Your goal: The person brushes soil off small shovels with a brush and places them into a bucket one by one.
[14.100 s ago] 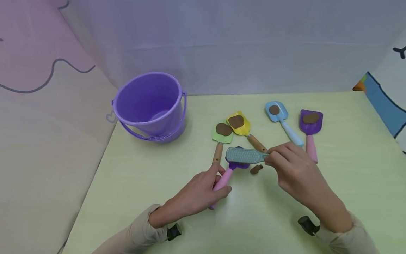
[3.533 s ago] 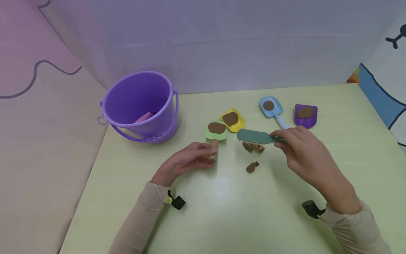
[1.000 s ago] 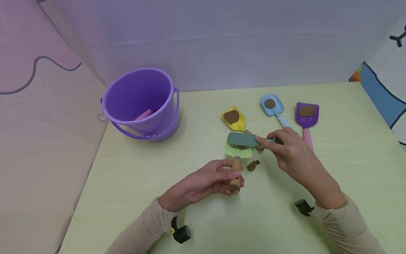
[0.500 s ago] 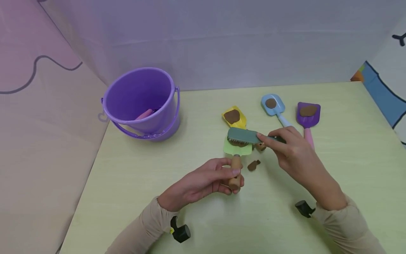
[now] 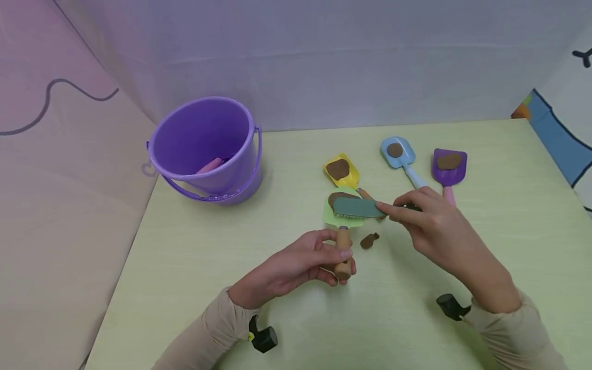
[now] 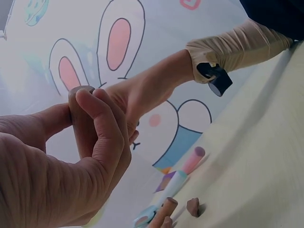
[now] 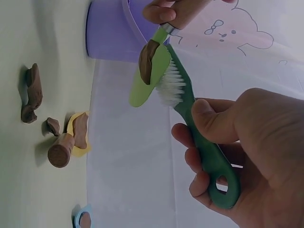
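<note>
My left hand (image 5: 300, 262) grips the wooden handle (image 5: 343, 241) of a small green toy shovel (image 5: 330, 218), holding it above the table. Brown clay-like stuff (image 5: 339, 196) sticks to its blade. From the right, my right hand (image 5: 439, 231) holds a green brush (image 5: 358, 207) by its handle, thumb along it in the right wrist view. The white bristles (image 7: 172, 85) meet the blade beside the brown patch (image 7: 148, 61). Part of that patch is hidden under the brush in the head view. Below the brush lies a loose brown lump (image 5: 369, 240).
A purple bucket (image 5: 208, 185) stands at the left with a pink handle (image 5: 210, 165) inside. Behind my hands lie a yellow shovel (image 5: 353, 177), a blue shovel (image 5: 407, 151) and a purple shovel (image 5: 448, 177), each with brown stuff on its blade.
The pink-handled purple shovel formerly in my left hand has gone into the bucket. My left hand has picked up the green shovel. Lately the brush has slid down its blade toward the handle.
</note>
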Motion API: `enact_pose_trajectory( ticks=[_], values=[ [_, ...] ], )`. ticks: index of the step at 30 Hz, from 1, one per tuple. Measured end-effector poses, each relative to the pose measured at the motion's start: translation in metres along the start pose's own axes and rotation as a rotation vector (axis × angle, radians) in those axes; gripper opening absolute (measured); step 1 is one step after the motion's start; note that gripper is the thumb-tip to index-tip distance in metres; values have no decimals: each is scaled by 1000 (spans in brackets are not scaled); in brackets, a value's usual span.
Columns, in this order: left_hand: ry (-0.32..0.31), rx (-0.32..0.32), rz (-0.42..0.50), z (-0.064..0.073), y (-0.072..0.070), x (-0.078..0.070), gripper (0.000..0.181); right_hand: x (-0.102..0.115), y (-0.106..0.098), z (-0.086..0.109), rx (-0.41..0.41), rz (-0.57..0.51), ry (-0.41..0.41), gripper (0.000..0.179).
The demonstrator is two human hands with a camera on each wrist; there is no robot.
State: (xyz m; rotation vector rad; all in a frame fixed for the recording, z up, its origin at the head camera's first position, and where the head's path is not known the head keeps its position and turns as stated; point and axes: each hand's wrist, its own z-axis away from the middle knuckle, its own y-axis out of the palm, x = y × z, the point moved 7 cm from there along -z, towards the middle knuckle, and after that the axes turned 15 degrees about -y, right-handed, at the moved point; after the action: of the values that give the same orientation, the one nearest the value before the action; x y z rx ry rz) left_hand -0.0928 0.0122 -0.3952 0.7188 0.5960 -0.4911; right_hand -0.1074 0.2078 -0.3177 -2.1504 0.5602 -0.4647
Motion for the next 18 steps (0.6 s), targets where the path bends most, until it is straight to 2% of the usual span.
enact_pose_trajectory(
  ticks=[6,18],
  values=[
    [5,1,-24,1,3,0,30,-1,2,1,13,7,1,57],
    [0,-1,-1,3,2,-1,31,-3,5,1,16,51,7,62]
  ],
)
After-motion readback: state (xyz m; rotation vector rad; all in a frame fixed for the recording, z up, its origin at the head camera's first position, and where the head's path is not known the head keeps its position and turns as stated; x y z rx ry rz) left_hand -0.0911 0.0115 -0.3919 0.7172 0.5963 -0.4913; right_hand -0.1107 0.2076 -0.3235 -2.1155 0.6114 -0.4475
